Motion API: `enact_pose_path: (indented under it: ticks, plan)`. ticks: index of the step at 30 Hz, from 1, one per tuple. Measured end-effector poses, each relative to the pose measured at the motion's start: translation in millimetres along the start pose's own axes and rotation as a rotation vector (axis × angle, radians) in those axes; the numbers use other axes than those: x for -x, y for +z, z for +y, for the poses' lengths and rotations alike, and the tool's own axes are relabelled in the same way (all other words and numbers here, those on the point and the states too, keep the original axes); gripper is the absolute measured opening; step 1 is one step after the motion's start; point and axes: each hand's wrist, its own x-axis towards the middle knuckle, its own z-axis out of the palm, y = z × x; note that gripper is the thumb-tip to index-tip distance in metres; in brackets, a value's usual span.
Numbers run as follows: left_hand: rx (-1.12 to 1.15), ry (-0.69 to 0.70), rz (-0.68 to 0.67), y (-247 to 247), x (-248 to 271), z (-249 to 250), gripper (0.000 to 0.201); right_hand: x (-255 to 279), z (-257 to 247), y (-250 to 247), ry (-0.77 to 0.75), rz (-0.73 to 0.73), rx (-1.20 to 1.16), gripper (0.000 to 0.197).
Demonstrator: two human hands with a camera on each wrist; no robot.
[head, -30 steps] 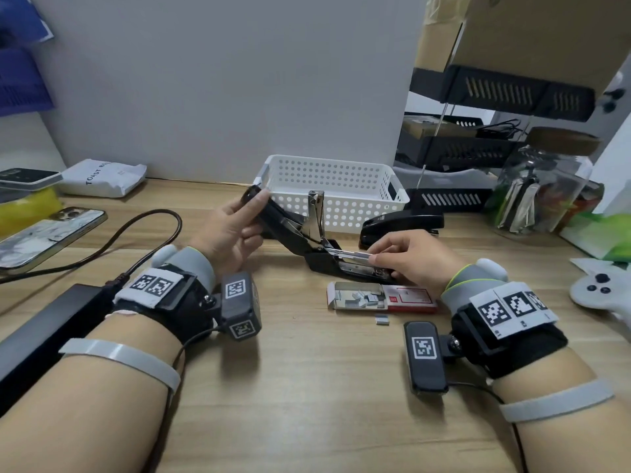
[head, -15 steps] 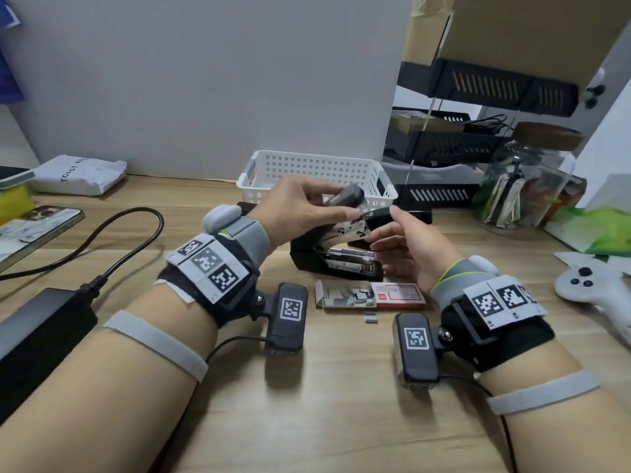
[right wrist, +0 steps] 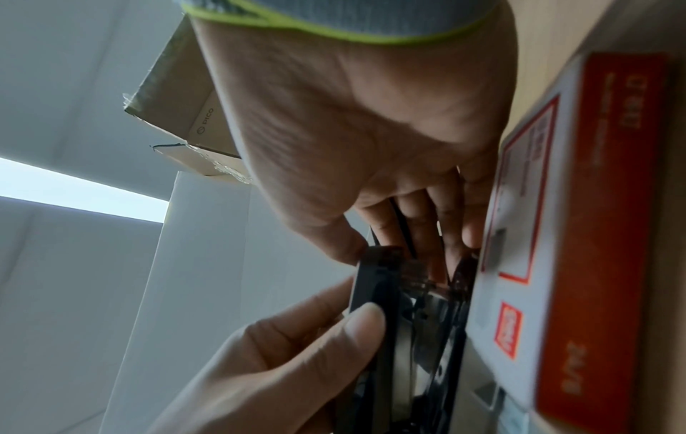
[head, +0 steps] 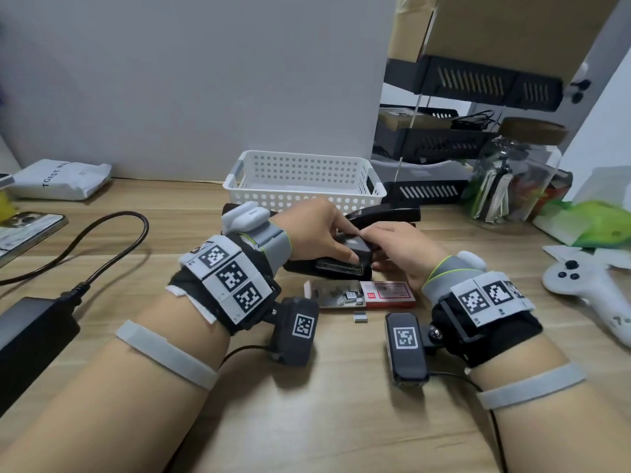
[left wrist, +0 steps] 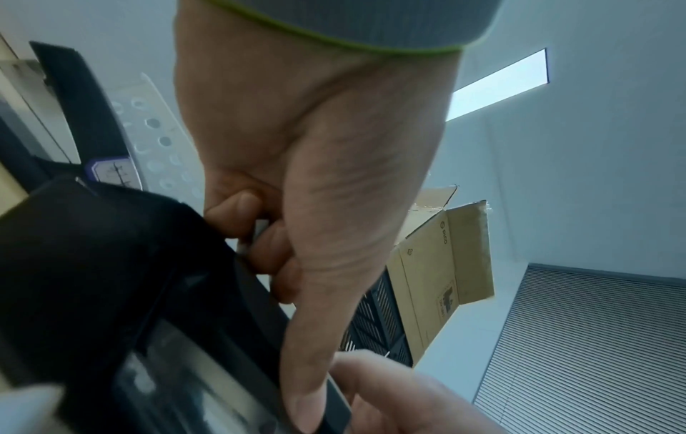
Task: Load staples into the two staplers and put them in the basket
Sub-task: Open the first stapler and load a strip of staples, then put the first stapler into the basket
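A black stapler (head: 336,268) lies on the wooden desk in front of the white basket (head: 304,199). My left hand (head: 341,245) grips its top cover from above, fingers and thumb curled round it (left wrist: 297,264). My right hand (head: 374,242) holds the stapler's front end, thumb on top and fingers beneath (right wrist: 390,237). The cover is folded down onto the base (right wrist: 375,282). A second black stapler (head: 386,215) lies shut just behind, beside the basket. An open red staple box (head: 387,295) with its tray of staples (head: 336,297) sits in front; a loose staple strip (head: 360,317) lies nearby.
A black power brick (head: 30,332) and its cable (head: 112,240) lie at the left, with a phone (head: 27,230) and a white pouch (head: 58,179). At the right stand a glass jar (head: 512,186), black shelves (head: 437,145) and a white controller (head: 587,285).
The stapler stood wide open a second ago. My left hand came over from its rear and folded the cover down; my right hand left the staple channel and now holds the front end.
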Motion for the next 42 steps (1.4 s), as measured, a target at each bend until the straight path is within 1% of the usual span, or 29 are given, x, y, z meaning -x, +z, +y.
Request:
enact_pose_path:
  ticks: [3,6,9,11,13,15,16,18,20,21,22,23,24,26,28,29,30,32,34,35,37,38,39,40,42]
  plan:
    - [-0.016,-0.059,-0.008,-8.5,2.0,-7.4,0.036,-0.9,0.4,-0.8,-0.03,-0.014,0.021,0.018]
    - [-0.044,-0.176,-0.031,-18.0,8.3,-25.2,0.044,-0.4,-0.2,-0.7,-0.048,-0.027,0.036,0.021]
    - [-0.129,-0.267,-0.1,-21.3,15.8,-39.1,0.049,2.2,-4.7,-0.4,-0.032,-0.018,0.017,0.025]
    - [-0.165,-0.284,-0.141,-16.7,17.2,-44.9,0.047,4.7,-11.2,-0.8,0.004,-0.025,-0.032,0.024]
    - [-0.138,-0.278,-0.139,-13.6,17.5,-52.0,0.047,5.2,-18.5,0.2,0.013,-0.053,-0.004,0.023]
    - [-0.059,-0.273,-0.13,-13.5,18.0,-58.5,0.047,4.5,-24.7,0.8,-0.018,-0.076,0.133,0.024]
    - [-0.016,-0.275,-0.128,-14.8,18.2,-60.9,0.047,3.8,-29.1,0.6,-0.046,-0.083,0.214,0.027]
    - [0.095,-0.28,-0.141,-16.6,19.6,-62.4,0.047,2.8,-38.3,-1.7,-0.144,-0.083,0.426,0.034]
    - [0.242,-0.268,-0.127,-19.1,20.6,-67.4,0.033,4.9,-56.8,-1.1,-0.27,-0.09,0.723,0.035]
    - [0.311,-0.24,-0.119,-19.9,20.9,-69.1,0.026,5.4,-64.2,-1.7,-0.3,-0.105,0.825,0.037]
    - [0.393,-0.201,-0.114,-20.6,21.6,-69.8,0.023,6.9,-71.3,-2.3,-0.296,-0.139,0.872,0.04]
    - [0.505,-0.162,-0.106,-22.7,22.2,-71.6,0.022,7.2,-79.2,-2.3,-0.281,-0.187,0.882,0.046]
    - [0.646,-0.131,-0.105,-24.9,22.8,-71.4,0.027,7.9,-85.0,-3.3,-0.274,-0.23,0.86,0.05]
    - [0.888,-0.093,-0.088,-32.8,25.8,-72.9,0.036,6.9,-95.8,-2.6,-0.292,-0.301,0.827,0.049]
    - [1.005,-0.063,-0.077,-41.1,28.0,-74.4,0.044,10.1,-105.4,0.3,-0.294,-0.366,0.77,0.04]
    - [1.052,-0.053,-0.068,-45.4,29.4,-76.8,0.049,10.3,-110.0,2.9,-0.274,-0.412,0.679,0.039]
    - [1.095,-0.05,-0.054,-48.4,30.4,-80.9,0.053,8.9,-113.3,5.2,-0.232,-0.466,0.539,0.039]
    - [1.162,-0.038,-0.011,-52.0,32.1,-86.6,0.056,5.7,-120.7,11.0,-0.152,-0.535,0.326,0.035]
    - [1.261,-0.022,0.066,-51.7,30.6,-89.5,0.049,-0.5,-132.9,15.8,-0.178,-0.494,0.351,0.031]
    - [1.325,-0.028,0.142,-50.9,29.5,-89.8,0.045,-5.4,-139.2,17.8,-0.188,-0.457,0.391,0.033]
    - [1.419,-0.113,0.373,-51.4,27.0,-98.9,0.037,-21.7,-157.1,24.5,-0.149,-0.382,0.439,0.04]
    - [1.434,-0.178,0.494,-51.0,25.9,-107.0,0.033,-32.6,-165.5,28.2,-0.101,-0.327,0.431,0.039]
    - [1.428,-0.241,0.584,-49.9,26.3,-114.2,0.03,-44.3,-172.5,32.5,-0.056,-0.255,0.428,0.037]
    - [1.409,-0.297,0.638,-48.5,26.7,-122.0,0.028,-56.9,-178.5,37.3,-0.018,-0.178,0.448,0.034]
    - [1.37,-0.38,0.65,-45.0,27.3,-132.4,0.028,-77.5,-188.4,49.1,0.027,-0.073,0.547,0.025]
